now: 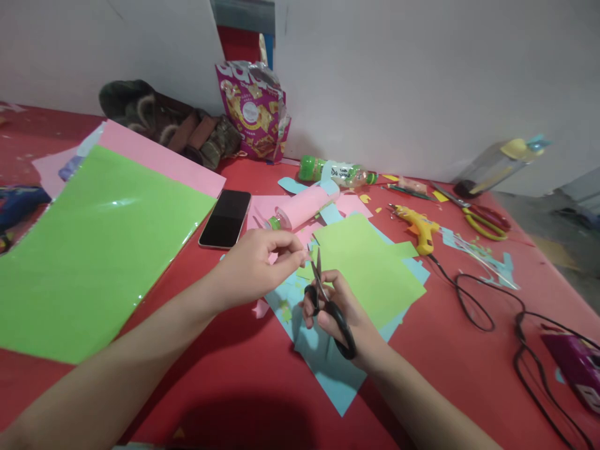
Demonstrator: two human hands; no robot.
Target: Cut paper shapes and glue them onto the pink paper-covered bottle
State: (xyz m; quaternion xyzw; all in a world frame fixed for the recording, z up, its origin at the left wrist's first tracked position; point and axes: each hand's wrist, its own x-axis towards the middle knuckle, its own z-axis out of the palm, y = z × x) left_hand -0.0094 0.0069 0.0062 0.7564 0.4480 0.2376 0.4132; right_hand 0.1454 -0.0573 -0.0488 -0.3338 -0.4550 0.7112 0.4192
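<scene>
My left hand (262, 262) is closed in a pinch, its fingertips on a small piece of paper that is mostly hidden and whose colour I cannot tell. Black-handled scissors (341, 328) are in my right hand (344, 306), blades slightly apart, pointing up beside the left fingertips. Beneath both hands lie light blue paper (335, 381), with small scraps on it, and a green sheet (370, 269). Just beyond the left hand, a bottle wrapped in pink paper (304, 206) rests on its side, its green cap toward me.
Left are a large green sheet in clear film (98, 250) and a phone (225, 219). A green-capped bottle (337, 172) and a snack bag (253, 112) are at the wall. Right are a yellow glue gun (419, 228), its black cord (469, 312) and yellow-handled scissors (482, 225).
</scene>
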